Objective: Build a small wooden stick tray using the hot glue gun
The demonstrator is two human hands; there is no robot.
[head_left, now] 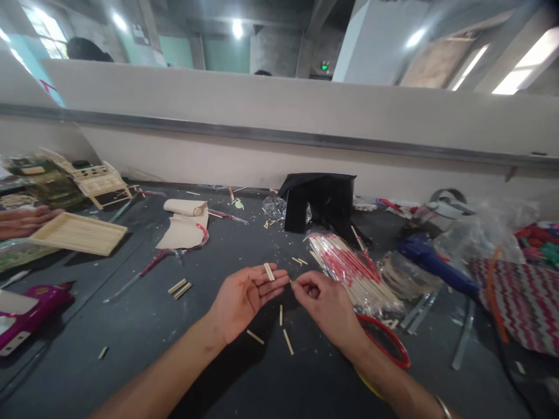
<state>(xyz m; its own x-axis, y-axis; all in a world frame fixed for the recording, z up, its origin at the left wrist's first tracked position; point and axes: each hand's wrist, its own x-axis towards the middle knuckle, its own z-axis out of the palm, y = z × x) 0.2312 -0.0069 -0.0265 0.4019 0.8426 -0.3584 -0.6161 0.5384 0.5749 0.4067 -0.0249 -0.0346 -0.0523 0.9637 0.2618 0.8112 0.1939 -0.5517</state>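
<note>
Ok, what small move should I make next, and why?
If your right hand is empty, I'd probably use it to pick up the loose stick just below your fingertips and set it by the short sticks on your left hand. It looks similar and lies close, and your left palm faces up.

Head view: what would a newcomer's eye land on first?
Probably the two hands at centre: the left hand palm up with short wooden sticks lying across its fingers, the right hand close to its fingertips. Next, the magenta tool at the left edge and the blue tool on the right. Between the right hand and the blue tool, the plastic-wrapped bundle of red-marked sticks also stands out.
</note>
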